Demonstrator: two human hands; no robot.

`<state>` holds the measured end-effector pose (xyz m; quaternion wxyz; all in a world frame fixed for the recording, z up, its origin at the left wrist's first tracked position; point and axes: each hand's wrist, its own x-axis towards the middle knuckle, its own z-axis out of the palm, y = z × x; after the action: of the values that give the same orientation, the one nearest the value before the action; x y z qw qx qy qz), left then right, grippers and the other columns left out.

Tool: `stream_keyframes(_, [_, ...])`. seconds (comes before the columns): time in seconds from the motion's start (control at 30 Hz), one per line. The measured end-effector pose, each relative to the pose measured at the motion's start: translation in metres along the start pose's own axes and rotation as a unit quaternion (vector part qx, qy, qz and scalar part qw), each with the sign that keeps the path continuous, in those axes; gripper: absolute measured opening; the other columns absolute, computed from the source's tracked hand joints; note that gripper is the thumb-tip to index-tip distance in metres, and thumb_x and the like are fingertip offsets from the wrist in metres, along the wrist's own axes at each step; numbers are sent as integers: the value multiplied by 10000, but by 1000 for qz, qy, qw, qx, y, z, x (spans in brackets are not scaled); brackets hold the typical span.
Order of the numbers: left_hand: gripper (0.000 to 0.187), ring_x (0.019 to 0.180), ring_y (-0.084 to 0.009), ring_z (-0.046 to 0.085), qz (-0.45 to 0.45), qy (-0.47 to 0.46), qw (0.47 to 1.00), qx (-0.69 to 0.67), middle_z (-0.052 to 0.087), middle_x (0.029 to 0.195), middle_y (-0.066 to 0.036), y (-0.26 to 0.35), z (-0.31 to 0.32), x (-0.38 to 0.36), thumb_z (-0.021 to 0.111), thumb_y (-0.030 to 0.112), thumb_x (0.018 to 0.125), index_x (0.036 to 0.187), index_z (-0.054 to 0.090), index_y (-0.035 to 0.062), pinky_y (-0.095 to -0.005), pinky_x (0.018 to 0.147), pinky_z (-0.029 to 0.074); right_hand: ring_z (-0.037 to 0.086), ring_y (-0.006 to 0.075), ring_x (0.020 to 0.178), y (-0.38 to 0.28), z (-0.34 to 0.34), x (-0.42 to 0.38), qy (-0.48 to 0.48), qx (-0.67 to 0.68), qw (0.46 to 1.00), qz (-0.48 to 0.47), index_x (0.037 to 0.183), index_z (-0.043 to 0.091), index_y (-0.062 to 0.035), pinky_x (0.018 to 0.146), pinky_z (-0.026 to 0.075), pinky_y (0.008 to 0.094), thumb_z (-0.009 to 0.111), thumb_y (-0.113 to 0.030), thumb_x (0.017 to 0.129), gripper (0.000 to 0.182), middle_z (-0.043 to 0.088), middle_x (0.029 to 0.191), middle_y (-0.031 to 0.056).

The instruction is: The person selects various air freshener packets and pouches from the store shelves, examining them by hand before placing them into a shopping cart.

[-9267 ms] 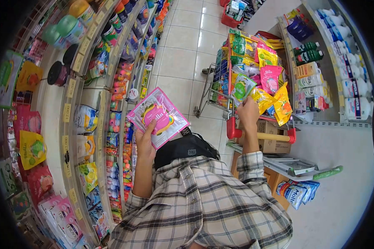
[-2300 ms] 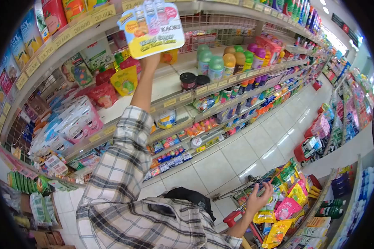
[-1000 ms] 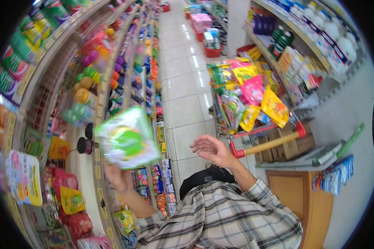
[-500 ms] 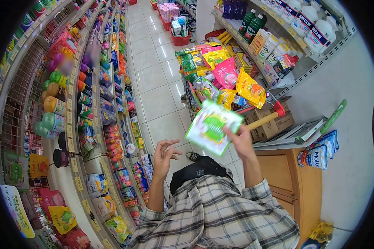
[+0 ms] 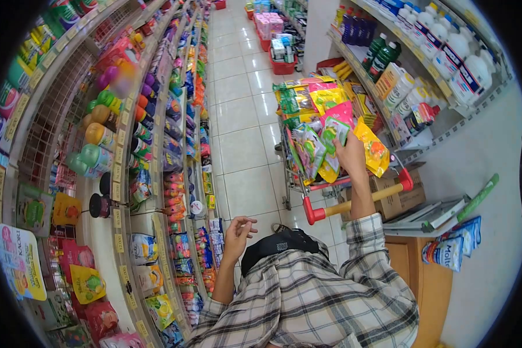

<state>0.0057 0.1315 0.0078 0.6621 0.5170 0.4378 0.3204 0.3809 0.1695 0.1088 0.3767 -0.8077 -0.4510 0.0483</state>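
Note:
My right hand (image 5: 351, 152) reaches over the shopping cart (image 5: 307, 213) and grips a white and green pouch (image 5: 334, 132) by its edge. The pouch is among the heaped packets, against a pink pouch (image 5: 343, 111) and beside another white and green pouch (image 5: 312, 152). To the right of my hand lies a yellow pouch (image 5: 372, 149) with an orange fruit picture. My left hand (image 5: 238, 235) hangs in front of my body, fingers loosely bent and apart, holding nothing.
Shelves of bottles and packets (image 5: 177, 197) line the left side. Bleach bottles (image 5: 467, 72) and green bottles (image 5: 383, 61) stand on the right shelves. A wooden cabinet (image 5: 426, 284), a cardboard box (image 5: 403, 188) and blue packets (image 5: 452, 246) are at the right. Red baskets (image 5: 283, 65) stand farther down the aisle.
My right hand has carried the pouch from in front of me forward onto the heap in the cart. My left hand stays low and empty. The view has shifted, showing more of the cart handle.

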Motion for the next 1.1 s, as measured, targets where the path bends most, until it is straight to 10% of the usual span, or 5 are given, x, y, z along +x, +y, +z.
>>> stream_keyframes(0.53, [232,916,-130,613,129,172,975,64,614,1074,-40,50,-62,-35,592,164,936,1137,538,62,-276,737,479,609,326,1028,81,71,43,-234,62,970,-38,1192,536,70,873,470,413,619,-148,864,403,615,1139,242])
stream_keyframes(0.73, [333,942,-125,575,321,463,814,141,598,1027,-43,196,-153,-64,668,129,871,1162,521,60,-284,783,496,611,300,1029,56,62,30,-78,1,996,38,1260,494,64,869,485,371,624,-286,910,513,599,1159,215])
stream_keyframes(0.83, [480,923,-201,621,439,626,606,218,583,1169,-84,265,-246,-74,707,164,842,1241,482,17,-314,809,505,595,308,1059,61,67,35,-45,30,998,30,1269,484,68,883,479,377,623,-314,915,539,576,1192,221])
stream_keyframes(0.9, [680,1042,-278,592,267,729,516,362,547,1282,-124,288,-307,-93,748,366,802,1301,459,5,-364,926,455,583,306,1077,56,65,33,-32,63,997,22,1268,482,70,895,473,380,625,-320,914,546,559,1213,222])
stream_keyframes(1.1, [899,1243,-327,451,281,733,516,341,486,1358,-185,277,-465,-75,626,666,750,1338,452,9,-401,1043,333,565,291,1075,48,54,25,27,54,998,5,1253,518,4,881,470,384,627,-328,919,483,565,1200,181])
